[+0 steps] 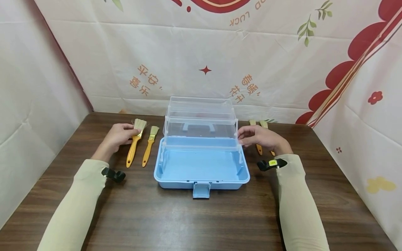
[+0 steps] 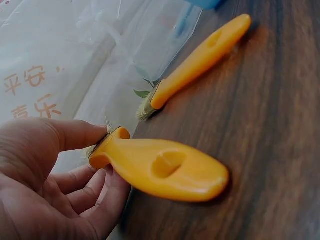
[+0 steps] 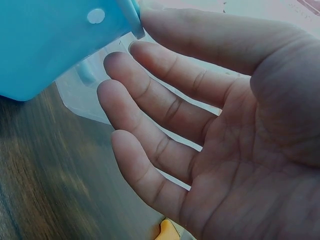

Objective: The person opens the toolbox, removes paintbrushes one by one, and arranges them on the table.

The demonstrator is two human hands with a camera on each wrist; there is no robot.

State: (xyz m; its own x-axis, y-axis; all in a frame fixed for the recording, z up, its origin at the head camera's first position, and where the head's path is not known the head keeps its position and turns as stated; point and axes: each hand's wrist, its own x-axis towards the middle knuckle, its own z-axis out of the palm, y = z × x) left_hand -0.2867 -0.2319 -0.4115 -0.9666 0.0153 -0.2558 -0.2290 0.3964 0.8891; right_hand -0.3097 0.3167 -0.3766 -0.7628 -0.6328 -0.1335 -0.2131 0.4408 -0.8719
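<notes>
My left hand (image 1: 118, 136) pinches the neck of a brush with an orange handle (image 1: 135, 143), just below its pale bristles; in the left wrist view the thumb (image 2: 75, 134) lies on top and the fingers curl under the brush (image 2: 160, 170). A second orange brush (image 1: 149, 145) lies right beside it (image 2: 200, 60). My right hand (image 1: 259, 136) is at the right side of the open blue toolbox (image 1: 201, 183). Its fingers (image 3: 165, 95) are straight and spread, and the thumb tip touches the box corner (image 3: 45, 45). The clear fold-out trays (image 1: 201, 130) stand raised over the box.
Two more orange-handled brushes (image 1: 259, 148) lie behind my right hand, partly hidden by it. The dark wooden table (image 1: 194, 223) is walled in by a white printed cloth (image 1: 204, 62) at the back and both sides. The box latch (image 1: 201, 190) points toward me.
</notes>
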